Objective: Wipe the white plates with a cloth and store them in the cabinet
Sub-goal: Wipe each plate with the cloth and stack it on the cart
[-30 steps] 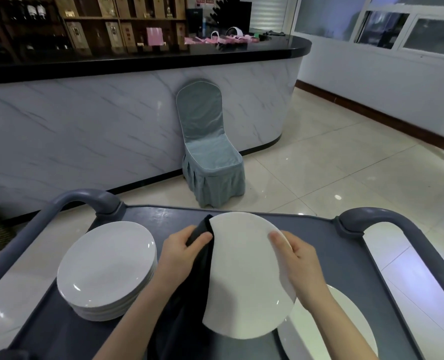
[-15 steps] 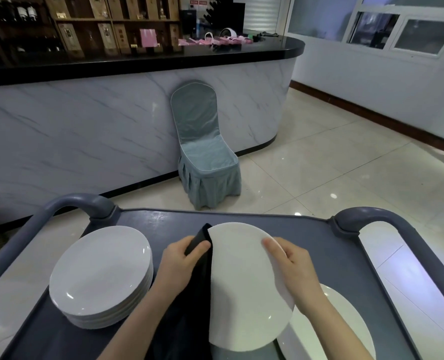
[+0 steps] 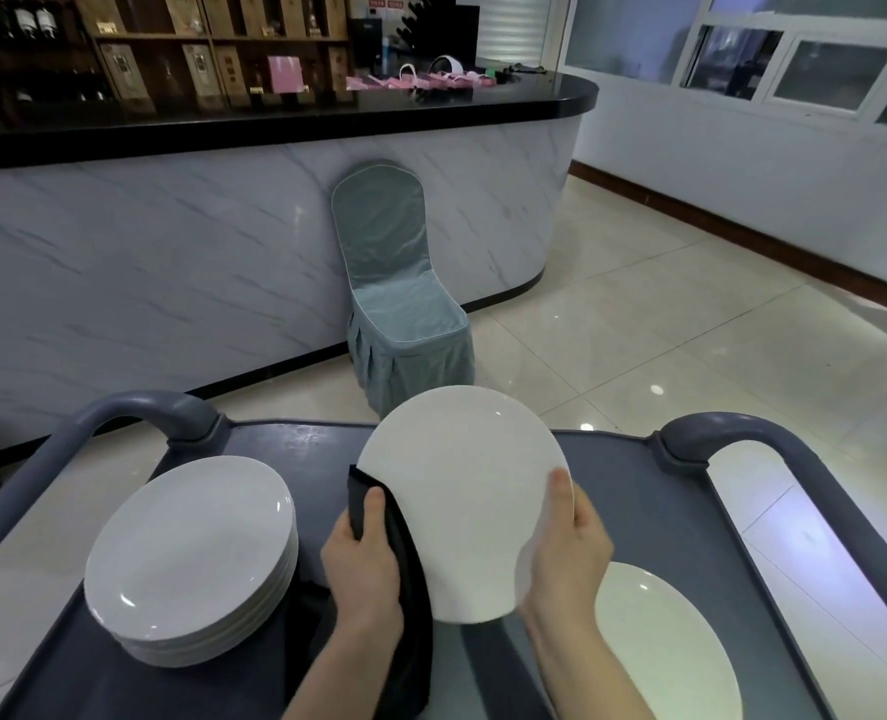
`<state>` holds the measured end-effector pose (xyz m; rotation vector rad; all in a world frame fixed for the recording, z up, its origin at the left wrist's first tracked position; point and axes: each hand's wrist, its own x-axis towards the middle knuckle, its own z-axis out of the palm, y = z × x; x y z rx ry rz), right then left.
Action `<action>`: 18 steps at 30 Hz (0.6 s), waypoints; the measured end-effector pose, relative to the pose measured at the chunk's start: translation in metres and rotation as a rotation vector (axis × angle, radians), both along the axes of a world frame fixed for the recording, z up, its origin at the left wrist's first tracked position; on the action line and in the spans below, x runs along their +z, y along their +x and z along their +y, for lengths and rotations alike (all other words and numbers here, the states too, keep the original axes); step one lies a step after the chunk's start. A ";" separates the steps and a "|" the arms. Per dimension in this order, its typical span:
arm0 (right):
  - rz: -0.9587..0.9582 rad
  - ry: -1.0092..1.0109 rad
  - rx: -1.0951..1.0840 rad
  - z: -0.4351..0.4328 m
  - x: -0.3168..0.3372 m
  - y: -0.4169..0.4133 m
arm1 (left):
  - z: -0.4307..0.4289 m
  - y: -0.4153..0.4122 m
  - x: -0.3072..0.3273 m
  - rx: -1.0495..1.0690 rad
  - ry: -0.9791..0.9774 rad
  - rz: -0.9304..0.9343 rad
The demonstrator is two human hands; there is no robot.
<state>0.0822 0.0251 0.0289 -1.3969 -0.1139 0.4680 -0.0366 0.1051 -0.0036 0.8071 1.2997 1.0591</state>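
Plate (image 3: 462,501) tilted up, frame centre: I note right grip (image 3: 566,558) clasping its rim for steadiness, left grip (image 3: 363,569) pinching cloth (image 3: 410,589) onto its edge to wipe.

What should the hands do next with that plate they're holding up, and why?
Probably slide the dark cloth across the face of the white plate. The left hand presses the cloth only against the plate's left edge, the right hand grips the opposite edge, and the plate is up off the cart, so the cloth touches just that rim.
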 end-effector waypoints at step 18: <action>-0.720 -0.307 0.753 -0.011 0.027 0.044 | 0.024 -0.022 0.023 -0.583 0.607 0.361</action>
